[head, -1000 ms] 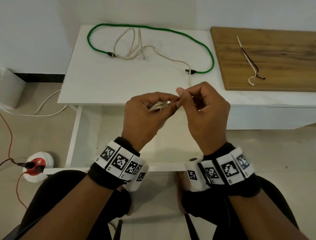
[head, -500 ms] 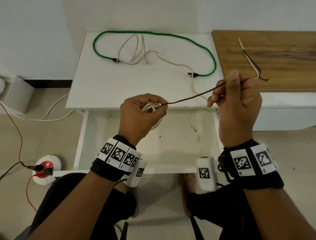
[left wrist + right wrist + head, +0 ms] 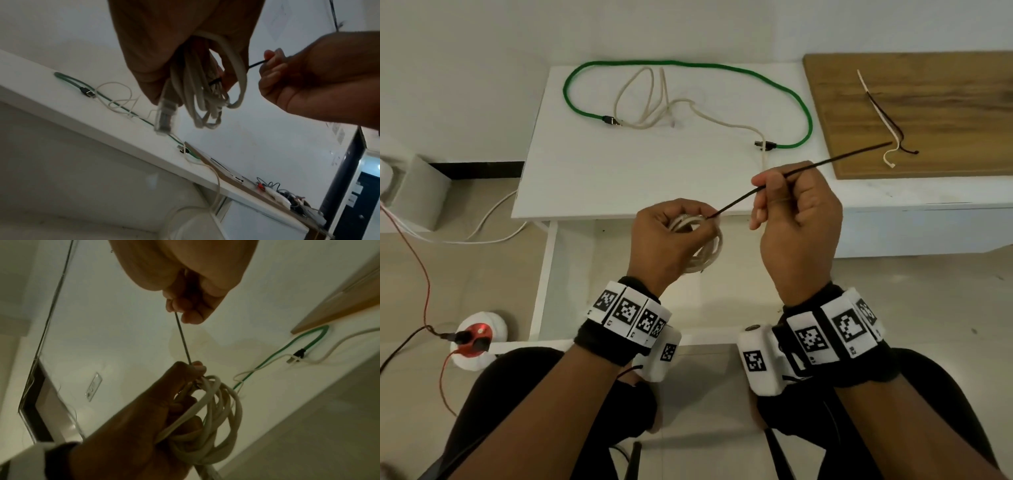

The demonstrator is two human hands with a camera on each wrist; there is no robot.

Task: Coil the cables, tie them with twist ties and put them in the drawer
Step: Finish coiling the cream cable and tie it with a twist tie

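My left hand (image 3: 671, 236) grips a coiled white cable (image 3: 707, 253) above the open drawer (image 3: 722, 308); the coil (image 3: 207, 94) hangs from its curled fingers, a clear plug (image 3: 164, 116) dangling. My right hand (image 3: 791, 212) pinches a straight black twist tie (image 3: 808, 168) that runs from the coil out past the hand to the right. The tie (image 3: 183, 339) is stretched between both hands. A green cable (image 3: 688, 65) and a loose white cable (image 3: 654, 99) lie on the white table (image 3: 592, 171). More twist ties (image 3: 883, 116), white and dark, lie on the wooden board (image 3: 928, 102).
A power strip with a red plug (image 3: 477, 339) and red and white wires lie on the floor at left. A grey box (image 3: 417, 192) stands by the wall. My knees are under the drawer's front edge.
My hands came apart from one another; the right hand drew the black tie out to the right, then slid back along it closer to the coil. The left hand keeps holding the coil.
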